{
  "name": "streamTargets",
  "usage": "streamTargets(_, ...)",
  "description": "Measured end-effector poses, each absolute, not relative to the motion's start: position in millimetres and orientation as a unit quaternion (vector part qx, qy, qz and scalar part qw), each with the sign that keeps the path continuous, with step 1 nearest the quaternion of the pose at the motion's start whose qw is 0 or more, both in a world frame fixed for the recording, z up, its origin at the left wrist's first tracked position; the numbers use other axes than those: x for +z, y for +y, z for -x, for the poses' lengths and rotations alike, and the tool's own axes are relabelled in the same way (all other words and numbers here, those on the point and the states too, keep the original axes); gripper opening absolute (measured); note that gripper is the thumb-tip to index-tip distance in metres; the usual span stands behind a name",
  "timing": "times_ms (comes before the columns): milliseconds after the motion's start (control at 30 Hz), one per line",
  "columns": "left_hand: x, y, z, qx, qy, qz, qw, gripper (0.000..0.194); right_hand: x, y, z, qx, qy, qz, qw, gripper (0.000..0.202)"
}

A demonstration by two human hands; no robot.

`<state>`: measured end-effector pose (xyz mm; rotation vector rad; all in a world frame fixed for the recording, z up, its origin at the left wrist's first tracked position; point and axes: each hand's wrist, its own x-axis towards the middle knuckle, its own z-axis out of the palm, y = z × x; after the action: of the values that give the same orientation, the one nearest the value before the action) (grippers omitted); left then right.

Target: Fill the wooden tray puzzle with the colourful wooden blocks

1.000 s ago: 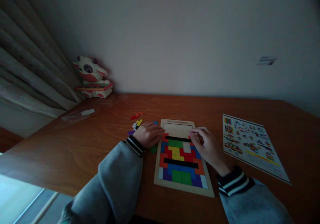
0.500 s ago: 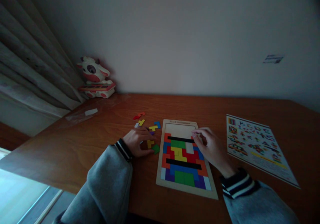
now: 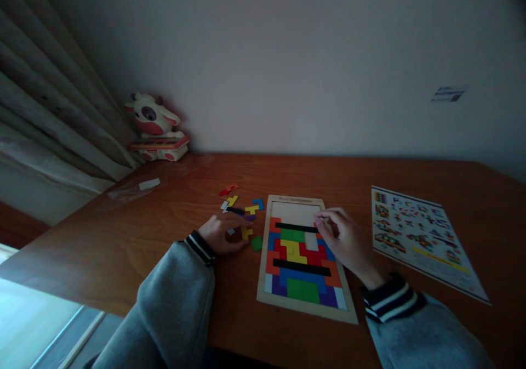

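Observation:
My left hand (image 3: 222, 234) is open, thumb and fingers apart, hovering over or touching loose puzzle pieces left of the board. Around its fingers are a yellow piece (image 3: 247, 233), a black bar (image 3: 235, 211) and a green piece (image 3: 256, 243). My right hand (image 3: 343, 236) is over the right side of the wooden puzzle board (image 3: 306, 313), thumb and fingertips pinched together near its upper right inner edge. What the pinch holds, if anything, is hidden. Coloured blocks fill the board's lower part; a gap shows beside the green block (image 3: 292, 236), and the top strip is bare.
More loose pieces, including a red and orange pair (image 3: 228, 189) and a blue one (image 3: 258, 204), lie left of the board. A printed pattern sheet (image 3: 423, 237) lies at the right. A cow toy (image 3: 158, 128) stands at the back left by the curtain (image 3: 53, 100).
My left hand has drawn back slightly to the left, uncovering the black bar and more of the loose pieces. My right hand stays nearly in place at the board.

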<state>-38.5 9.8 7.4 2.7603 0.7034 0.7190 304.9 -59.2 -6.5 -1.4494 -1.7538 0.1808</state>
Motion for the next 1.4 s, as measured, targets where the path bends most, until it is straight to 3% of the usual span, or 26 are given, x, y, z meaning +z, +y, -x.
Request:
streamTargets(233,14.4,8.8,41.8,0.232,0.267,-0.933,0.060,0.041,-7.3,-59.1,-303.6,0.079,-0.701,0.567,0.426,0.022)
streamTargets(600,1.7,22.9,50.5,0.251,0.420,-0.868,-0.088,0.026,-7.2,-59.3,-303.2,0.078,-0.704,0.564,0.425,0.019)
streamTargets(867,-3.6,25.9,49.3,0.215,0.389,-0.894,-0.052,0.029,-6.5,-60.8,-302.1,0.088,-0.706,0.566,0.417,0.018)
streamTargets(1067,-7.0,27.7,49.8,0.182,0.456,-0.871,-0.017,0.034,-8.3,-59.6,-301.9,0.089,-0.707,0.565,0.416,0.017)
streamTargets(1400,-8.4,31.1,52.1,0.187,0.472,-0.861,-0.015,0.029,-10.7,-59.5,-302.9,0.091,-0.711,0.559,0.418,0.017)
